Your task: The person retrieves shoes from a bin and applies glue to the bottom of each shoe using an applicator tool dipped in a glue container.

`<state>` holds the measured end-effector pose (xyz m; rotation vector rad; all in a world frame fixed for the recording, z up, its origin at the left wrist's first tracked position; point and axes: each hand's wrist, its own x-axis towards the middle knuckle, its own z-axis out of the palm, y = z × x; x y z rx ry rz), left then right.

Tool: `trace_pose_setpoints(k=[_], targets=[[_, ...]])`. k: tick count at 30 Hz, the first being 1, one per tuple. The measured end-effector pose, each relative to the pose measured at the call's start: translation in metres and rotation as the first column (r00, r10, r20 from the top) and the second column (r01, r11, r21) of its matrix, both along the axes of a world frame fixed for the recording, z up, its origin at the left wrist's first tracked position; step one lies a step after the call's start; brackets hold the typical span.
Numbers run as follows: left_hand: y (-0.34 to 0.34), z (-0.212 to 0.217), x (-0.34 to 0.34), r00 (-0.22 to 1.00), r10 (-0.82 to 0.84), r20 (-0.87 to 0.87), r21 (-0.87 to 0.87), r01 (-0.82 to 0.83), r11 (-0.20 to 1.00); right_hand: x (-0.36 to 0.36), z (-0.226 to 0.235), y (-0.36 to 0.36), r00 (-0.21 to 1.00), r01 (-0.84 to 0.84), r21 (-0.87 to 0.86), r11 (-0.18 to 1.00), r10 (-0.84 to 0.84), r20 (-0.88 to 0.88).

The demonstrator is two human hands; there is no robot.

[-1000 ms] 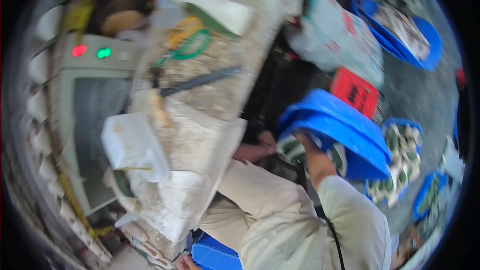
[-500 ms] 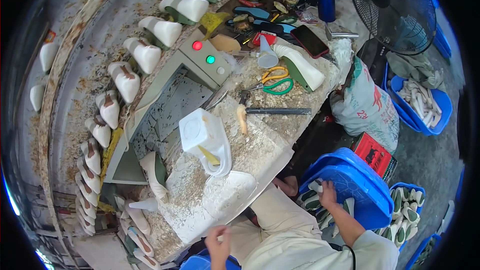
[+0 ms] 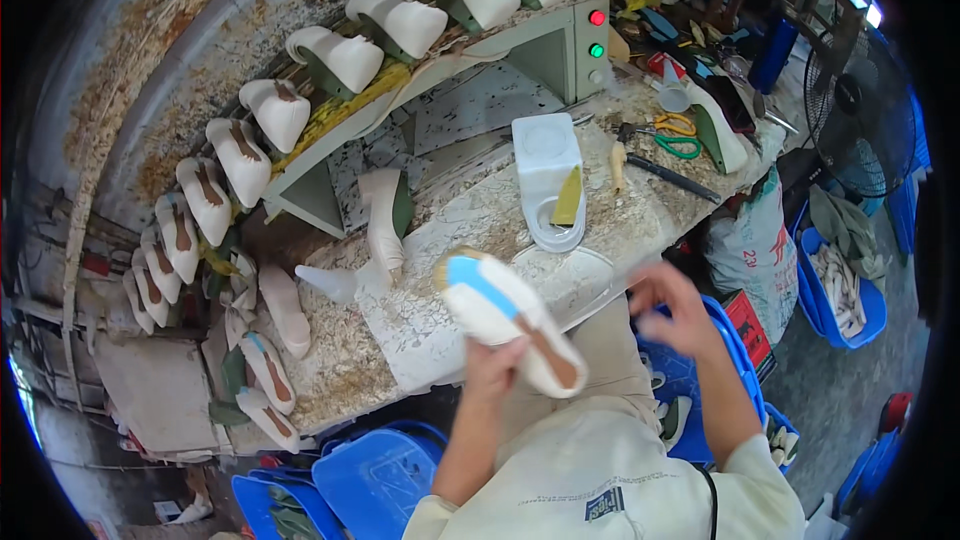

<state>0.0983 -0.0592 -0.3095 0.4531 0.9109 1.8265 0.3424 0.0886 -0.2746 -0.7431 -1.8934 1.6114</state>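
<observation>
My left hand [image 3: 490,365] grips a white shoe upper [image 3: 515,315] stretched over a last, held tilted above the bench's front edge. Its underside faces up, showing a blue strip and a brown piece. To the right, my right hand [image 3: 675,305] hovers over a blue bin, somewhat blurred, its bent fingers apart and nothing visible in them. On the bench beyond the held shoe stands a white plastic container [image 3: 547,155] with a yellowish scraper [image 3: 567,198] in its round front cup. A cream shoe on a green last [image 3: 382,215] leans left of it.
White shoes [image 3: 400,22] line the rack above a grey box with lit buttons [image 3: 596,32]. Pliers, green-and-yellow scissors [image 3: 677,145] and a hammer [image 3: 670,175] lie on the right of the bench. Blue bins [image 3: 375,485] stand below; a fan [image 3: 860,110] is at far right.
My left hand, empty before, now holds the white shoe upper over the bench edge. My right hand has risen from the shoes by the blue bins. The view has turned leftward.
</observation>
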Motion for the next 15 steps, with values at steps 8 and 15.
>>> trace_pose_setpoints(k=[8, 15], targets=[[-0.018, -0.018, -0.092, 0.718, 0.544, -0.434, 0.066, -0.577, 0.814, -0.175, 0.002, 0.090, 0.829, 0.118, 0.476, 0.872, -0.350, 0.436], [-0.002, -0.033, -0.131, 0.888, 0.307, -0.343, 0.128, -0.280, 0.951, -0.174, -0.027, 0.068, 0.878, -0.332, 0.842, 0.425, -0.186, 0.441]])
